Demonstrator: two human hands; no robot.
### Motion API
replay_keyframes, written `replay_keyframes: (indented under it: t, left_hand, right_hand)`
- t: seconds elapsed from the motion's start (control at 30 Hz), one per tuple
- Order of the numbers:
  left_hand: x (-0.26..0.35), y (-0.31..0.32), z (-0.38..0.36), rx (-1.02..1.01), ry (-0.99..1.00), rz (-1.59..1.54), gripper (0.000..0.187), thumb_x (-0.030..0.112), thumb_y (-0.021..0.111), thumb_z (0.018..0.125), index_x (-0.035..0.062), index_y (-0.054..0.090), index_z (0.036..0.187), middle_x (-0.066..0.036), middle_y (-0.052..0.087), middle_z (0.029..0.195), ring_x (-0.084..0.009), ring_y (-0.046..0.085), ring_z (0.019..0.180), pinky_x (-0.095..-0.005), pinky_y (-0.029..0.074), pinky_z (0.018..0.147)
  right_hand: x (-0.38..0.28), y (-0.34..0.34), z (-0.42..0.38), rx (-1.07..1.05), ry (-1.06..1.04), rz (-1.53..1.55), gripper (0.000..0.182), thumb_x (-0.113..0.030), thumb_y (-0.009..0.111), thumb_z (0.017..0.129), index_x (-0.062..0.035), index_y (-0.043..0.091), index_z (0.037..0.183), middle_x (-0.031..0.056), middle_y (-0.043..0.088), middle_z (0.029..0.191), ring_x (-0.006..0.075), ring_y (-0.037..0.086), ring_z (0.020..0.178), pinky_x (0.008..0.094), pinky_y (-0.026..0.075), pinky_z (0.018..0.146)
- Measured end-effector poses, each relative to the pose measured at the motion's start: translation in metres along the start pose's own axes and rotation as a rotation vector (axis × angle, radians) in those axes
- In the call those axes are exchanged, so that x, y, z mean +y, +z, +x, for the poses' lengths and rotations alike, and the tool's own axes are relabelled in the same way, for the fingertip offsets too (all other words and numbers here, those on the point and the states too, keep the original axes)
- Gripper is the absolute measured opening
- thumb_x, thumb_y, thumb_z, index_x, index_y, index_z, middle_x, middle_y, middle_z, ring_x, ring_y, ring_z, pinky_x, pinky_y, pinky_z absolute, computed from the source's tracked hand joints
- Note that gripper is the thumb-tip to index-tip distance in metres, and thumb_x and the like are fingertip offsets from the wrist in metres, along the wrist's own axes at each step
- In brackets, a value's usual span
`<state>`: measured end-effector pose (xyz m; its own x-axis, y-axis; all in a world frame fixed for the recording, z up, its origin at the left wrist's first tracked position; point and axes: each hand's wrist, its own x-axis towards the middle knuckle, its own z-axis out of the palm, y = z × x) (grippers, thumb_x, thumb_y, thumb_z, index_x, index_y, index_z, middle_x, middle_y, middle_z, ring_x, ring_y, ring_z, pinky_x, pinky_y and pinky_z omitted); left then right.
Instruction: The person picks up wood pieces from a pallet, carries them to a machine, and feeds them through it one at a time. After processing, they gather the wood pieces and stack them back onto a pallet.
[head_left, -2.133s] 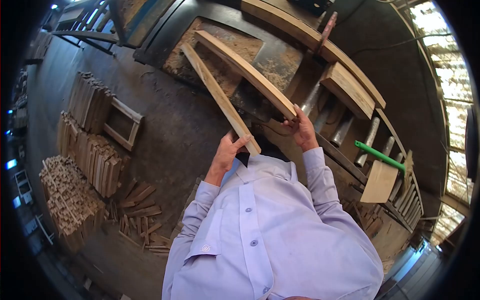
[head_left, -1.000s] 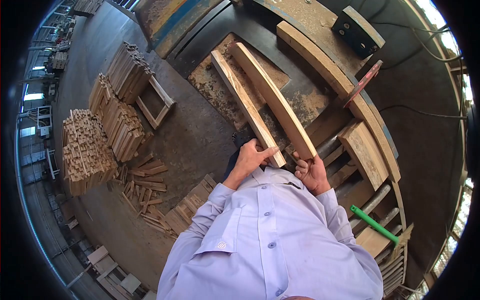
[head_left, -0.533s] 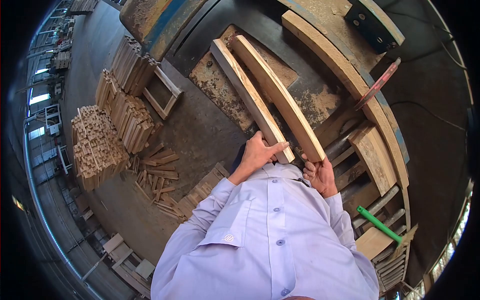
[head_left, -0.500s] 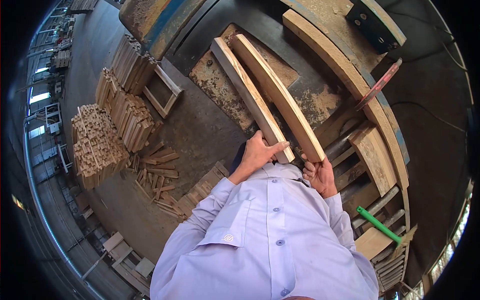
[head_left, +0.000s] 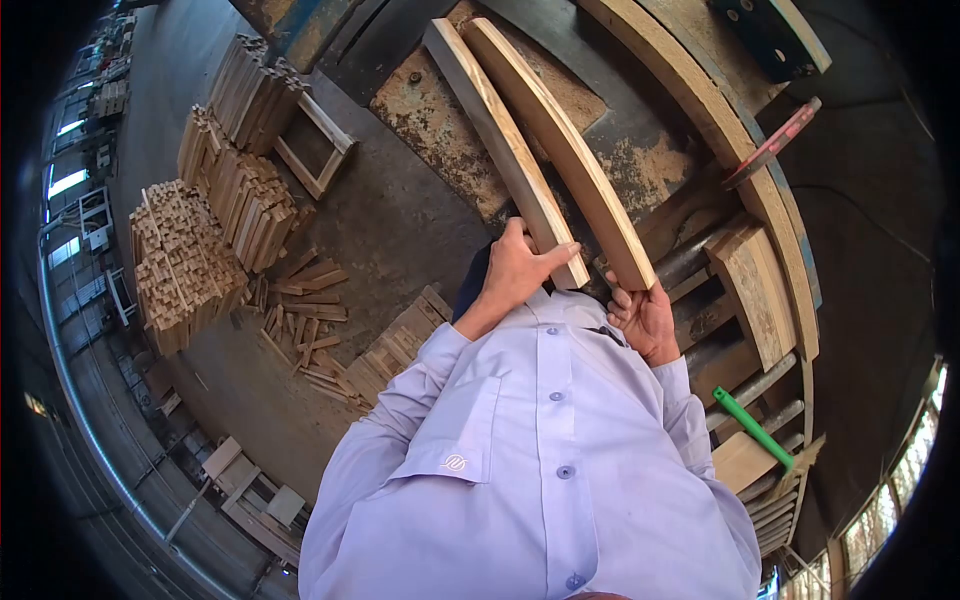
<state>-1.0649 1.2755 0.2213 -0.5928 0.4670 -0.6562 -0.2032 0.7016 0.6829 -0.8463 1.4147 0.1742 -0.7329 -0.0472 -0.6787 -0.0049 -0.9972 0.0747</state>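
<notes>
Two long, slightly curved wooden pieces lie side by side over the machine table, their near ends toward my body. My left hand grips the near end of the left wooden piece, thumb on top. The near end of the right wooden piece is held by my right hand, its fingers curled at the end and partly beneath it. A narrow gap separates the two pieces.
A long curved wooden strip runs along the right, with a red-handled tool across it. Rollers, a short wooden block and a green-handled brush are at right. Stacked wood and loose offcuts lie left.
The whole view has shifted, so the table and pieces appear higher in the frame. Both hands keep their hold on the wooden pieces.
</notes>
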Motion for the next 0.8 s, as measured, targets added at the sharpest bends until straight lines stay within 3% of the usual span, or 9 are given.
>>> replay_keyframes:
  t: [0.03, 0.07, 0.1, 0.17, 0.2, 0.33, 0.5, 0.63, 0.8]
  left_hand:
    - [-0.003, 0.000, 0.000, -0.003, 0.052, -0.137, 0.071, 0.045, 0.085, 0.082, -0.0110, 0.054, 0.115, -0.023, 0.073, 0.099, -0.0278, 0.075, 0.091, -0.0392, 0.061, 0.079]
    - [-0.006, -0.003, -0.002, -0.129, -0.009, -0.312, 0.063, 0.035, 0.078, 0.090, -0.0083, 0.051, 0.128, -0.020, 0.071, 0.111, -0.0254, 0.073, 0.102, -0.0392, 0.060, 0.086]
    - [-0.009, -0.006, -0.003, -0.133, -0.003, -0.311, 0.063, 0.035, 0.078, 0.090, -0.0083, 0.051, 0.128, -0.020, 0.071, 0.111, -0.0254, 0.073, 0.102, -0.0392, 0.060, 0.086]
    - [-0.022, -0.011, -0.006, -0.355, 0.046, -0.819, 0.061, 0.026, 0.072, 0.094, -0.0035, 0.046, 0.140, -0.019, 0.065, 0.128, -0.0267, 0.065, 0.121, -0.0410, 0.056, 0.099]
    - [-0.024, -0.017, -0.008, -0.458, 0.036, -0.876, 0.064, 0.020, 0.065, 0.095, -0.0009, 0.040, 0.150, -0.020, 0.058, 0.138, -0.0291, 0.058, 0.132, -0.0432, 0.047, 0.110]
    - [-0.028, -0.019, -0.018, -0.512, 0.070, -1.075, 0.070, 0.018, 0.062, 0.091, -0.0014, 0.037, 0.153, -0.022, 0.058, 0.138, -0.0326, 0.059, 0.130, -0.0452, 0.044, 0.114]
    - [-0.036, -0.017, -0.023, -0.608, 0.078, -1.238, 0.089, 0.026, 0.066, 0.081, -0.0035, 0.031, 0.158, -0.028, 0.052, 0.144, -0.0402, 0.057, 0.129, -0.0490, 0.040, 0.117]
    - [-0.037, -0.017, -0.031, -0.622, 0.006, -1.350, 0.092, 0.027, 0.065, 0.082, -0.0054, 0.028, 0.159, -0.031, 0.050, 0.147, -0.0439, 0.059, 0.126, -0.0541, 0.046, 0.110]
    - [-0.046, -0.018, -0.033, -0.600, 0.018, -1.356, 0.091, 0.028, 0.065, 0.083, -0.0056, 0.028, 0.159, -0.033, 0.049, 0.147, -0.0447, 0.059, 0.125, -0.0561, 0.048, 0.107]
  right_hand:
    - [0.001, 0.004, 0.000, 0.019, -0.004, -0.012, 0.066, -0.051, 0.033, 0.109, 0.0056, 0.063, 0.125, 0.0055, 0.056, 0.070, 0.0196, 0.053, 0.060, 0.0353, 0.049, 0.065]
    - [0.002, 0.006, -0.001, 0.036, -0.007, -0.025, 0.065, -0.051, 0.034, 0.109, 0.0054, 0.063, 0.125, 0.0058, 0.057, 0.071, 0.0198, 0.053, 0.061, 0.0353, 0.049, 0.066]
    - [0.002, 0.007, -0.001, 0.035, -0.014, -0.026, 0.065, -0.051, 0.034, 0.109, 0.0054, 0.063, 0.125, 0.0058, 0.057, 0.071, 0.0198, 0.053, 0.061, 0.0353, 0.049, 0.066]
    - [0.004, 0.008, -0.001, 0.053, -0.033, -0.064, 0.062, -0.050, 0.040, 0.109, 0.0054, 0.062, 0.125, 0.0065, 0.061, 0.074, 0.0197, 0.056, 0.062, 0.0369, 0.053, 0.068]
    - [0.004, 0.008, -0.001, 0.052, -0.037, -0.063, 0.062, -0.050, 0.040, 0.109, 0.0054, 0.062, 0.125, 0.0065, 0.061, 0.074, 0.0197, 0.056, 0.062, 0.0369, 0.053, 0.068]
    - [0.007, 0.014, -0.001, 0.043, -0.041, -0.099, 0.051, -0.046, 0.049, 0.108, 0.0000, 0.062, 0.126, 0.0068, 0.065, 0.079, 0.0190, 0.061, 0.066, 0.0404, 0.058, 0.073]
    - [0.007, 0.011, 0.002, 0.057, -0.071, -0.160, 0.039, -0.040, 0.057, 0.106, -0.0055, 0.064, 0.123, 0.0077, 0.067, 0.083, 0.0183, 0.066, 0.069, 0.0410, 0.061, 0.075]
    - [0.009, 0.011, -0.001, 0.051, -0.106, -0.111, 0.037, -0.038, 0.061, 0.105, -0.0050, 0.063, 0.121, 0.0096, 0.070, 0.088, 0.0179, 0.069, 0.070, 0.0388, 0.063, 0.074]
    - [0.010, 0.029, -0.009, 0.164, -0.376, -0.612, 0.045, -0.031, 0.069, 0.101, 0.0004, 0.058, 0.132, 0.0071, 0.069, 0.101, 0.0125, 0.067, 0.080, 0.0331, 0.062, 0.081]
